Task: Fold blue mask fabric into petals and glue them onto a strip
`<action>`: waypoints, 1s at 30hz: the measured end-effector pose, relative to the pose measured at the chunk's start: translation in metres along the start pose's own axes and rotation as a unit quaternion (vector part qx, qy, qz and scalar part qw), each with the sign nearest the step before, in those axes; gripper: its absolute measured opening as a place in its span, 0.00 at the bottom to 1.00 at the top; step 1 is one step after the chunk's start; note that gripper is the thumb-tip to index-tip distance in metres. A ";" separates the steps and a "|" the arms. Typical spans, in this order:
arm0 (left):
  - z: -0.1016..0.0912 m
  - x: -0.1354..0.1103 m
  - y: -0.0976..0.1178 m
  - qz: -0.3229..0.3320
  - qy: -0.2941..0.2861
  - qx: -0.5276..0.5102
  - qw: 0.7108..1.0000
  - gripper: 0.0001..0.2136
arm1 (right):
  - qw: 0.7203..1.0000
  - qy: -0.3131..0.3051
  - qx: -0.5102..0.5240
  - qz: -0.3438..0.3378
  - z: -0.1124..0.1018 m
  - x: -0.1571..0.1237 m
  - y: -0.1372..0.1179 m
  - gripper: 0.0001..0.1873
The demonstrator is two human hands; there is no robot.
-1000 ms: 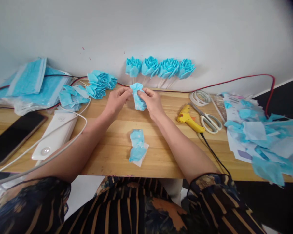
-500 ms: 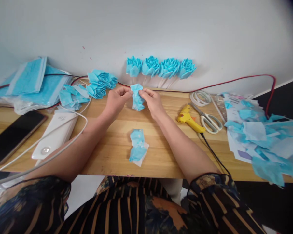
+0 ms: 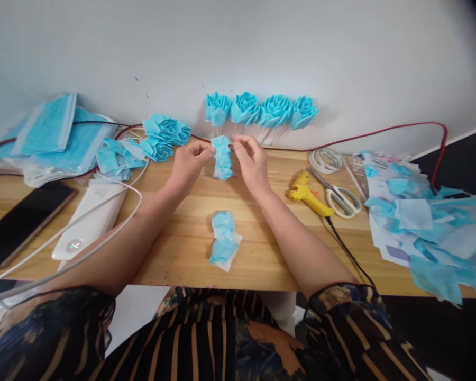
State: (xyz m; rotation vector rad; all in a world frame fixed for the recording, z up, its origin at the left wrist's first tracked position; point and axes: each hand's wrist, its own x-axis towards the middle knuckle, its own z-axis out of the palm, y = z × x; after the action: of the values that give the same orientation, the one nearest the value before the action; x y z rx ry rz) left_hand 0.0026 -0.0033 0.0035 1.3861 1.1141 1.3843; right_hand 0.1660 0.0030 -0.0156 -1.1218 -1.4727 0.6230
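My left hand (image 3: 188, 164) pinches the upper left edge of a small folded blue paper piece (image 3: 222, 157) and holds it above the wooden table (image 3: 262, 254). The piece hangs down from that pinch. My right hand (image 3: 252, 161) is just right of the piece with its fingers curled together, and a thin gap seems to separate them from the paper. A second folded blue and white piece (image 3: 224, 241) lies on the table nearer to me. Finished blue paper flowers (image 3: 262, 110) lean in a row against the wall behind my hands.
More blue flowers (image 3: 164, 135) and blue sheets (image 3: 51, 135) lie at the left, with a phone (image 3: 21, 222) and a white power bank (image 3: 89, 219) with cables. At the right lie a yellow glue gun (image 3: 307, 193), scissors (image 3: 339, 193) and a heap of paper scraps (image 3: 424, 227).
My right hand has lifted a little up and to the right, off the blue piece. The piece now hangs narrower from my left hand alone.
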 end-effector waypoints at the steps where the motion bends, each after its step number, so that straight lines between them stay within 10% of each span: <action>1: 0.000 0.000 0.000 0.001 0.004 0.004 1.000 0.08 | 0.997 0.024 -0.062 -0.035 -0.001 -0.001 -0.004 0.10; 8: 0.000 -0.002 0.001 0.016 -0.007 0.017 1.000 0.08 | 0.937 -0.008 -0.306 -0.169 -0.002 -0.008 -0.019 0.11; 30: 0.000 -0.001 -0.001 0.105 0.000 0.202 0.974 0.06 | 0.892 -0.089 -0.374 -0.239 -0.009 -0.002 -0.026 0.19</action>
State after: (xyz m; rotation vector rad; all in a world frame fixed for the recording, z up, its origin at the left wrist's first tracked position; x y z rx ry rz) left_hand 0.0029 -0.0040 0.0025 1.8385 1.3319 1.3480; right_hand 0.1667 -0.0111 0.0076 -1.2066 -2.1443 -0.2337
